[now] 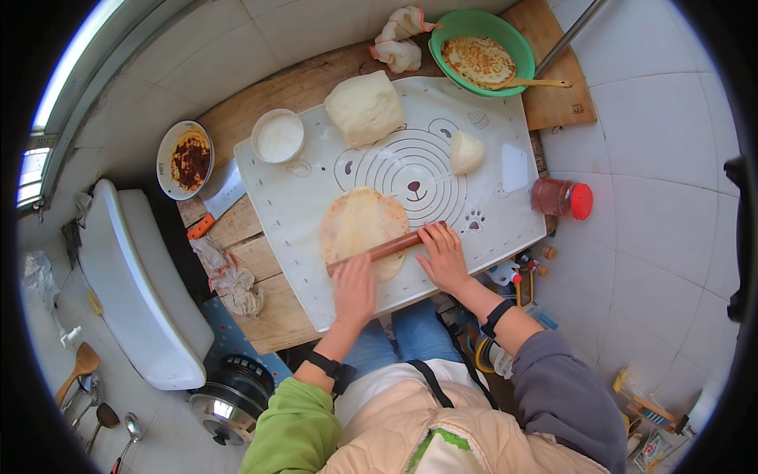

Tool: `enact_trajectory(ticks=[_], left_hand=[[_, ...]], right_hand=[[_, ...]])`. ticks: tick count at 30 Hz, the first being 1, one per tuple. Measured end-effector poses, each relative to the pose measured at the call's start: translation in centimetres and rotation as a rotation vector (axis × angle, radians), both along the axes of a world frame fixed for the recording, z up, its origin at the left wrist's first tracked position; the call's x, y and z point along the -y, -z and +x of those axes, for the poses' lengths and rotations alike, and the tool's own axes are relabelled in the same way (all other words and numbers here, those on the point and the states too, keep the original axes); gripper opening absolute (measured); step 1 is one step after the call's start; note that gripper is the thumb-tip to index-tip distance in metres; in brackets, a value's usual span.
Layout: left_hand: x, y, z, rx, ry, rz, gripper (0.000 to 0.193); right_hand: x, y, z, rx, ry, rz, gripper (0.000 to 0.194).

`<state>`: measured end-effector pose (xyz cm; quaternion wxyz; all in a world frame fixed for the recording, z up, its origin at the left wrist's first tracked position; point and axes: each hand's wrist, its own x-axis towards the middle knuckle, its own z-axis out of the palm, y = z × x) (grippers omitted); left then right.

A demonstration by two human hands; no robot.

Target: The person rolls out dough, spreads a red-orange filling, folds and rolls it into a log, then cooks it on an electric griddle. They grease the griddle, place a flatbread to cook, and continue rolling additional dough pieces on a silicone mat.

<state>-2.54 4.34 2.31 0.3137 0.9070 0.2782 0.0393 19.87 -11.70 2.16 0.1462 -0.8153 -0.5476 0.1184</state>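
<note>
A brown wooden rolling pin (394,246) lies slantwise across the near part of a flattened round of dough (362,219), which shows orange filling through its skin. My left hand (354,290) rests on the pin's left end, a little blurred. On the right end is my right hand (441,256), fingers laid over the wood. Beneath is a white pastry mat (284,237) printed with a bear face and rings. A large lump of dough (364,108) sits at the mat's far edge, and a smaller dough piece (466,152) lies to the right.
Around the mat stand a bowl of white flour (278,137), a bowl of dark red paste (189,161), a cleaver (222,192), a white scraper (514,168) and a red-lidded jar (561,198). A green basket (441,50) holds a cooked flatbread (478,61). A sink (139,296) is at left.
</note>
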Motion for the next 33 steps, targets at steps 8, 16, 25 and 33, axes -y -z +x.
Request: enact_trajectory(ticks=[8, 16, 25, 33], left_hand=[[-3.0, 2.5, 1.2, -0.036, -0.253, 0.120, 0.072], [6.0, 1.8, -5.5, -0.085, -0.070, 0.058, 0.062], [1.8, 0.3, -4.8, 0.061, -0.399, 0.142, 0.046], [-3.4, 2.5, -2.0, -0.216, -0.528, 0.230, 0.075]], right_hand=[[-3.2, 1.2, -0.2, 0.040, -0.010, -0.060, 0.072], [4.6, 1.5, -2.7, 0.130, -0.150, 0.079, 0.059], [-5.6, -0.7, 2.0, 0.109, -0.448, 0.035, 0.058], [-18.3, 0.6, 0.7, 0.132, -0.351, 0.031, 0.082]])
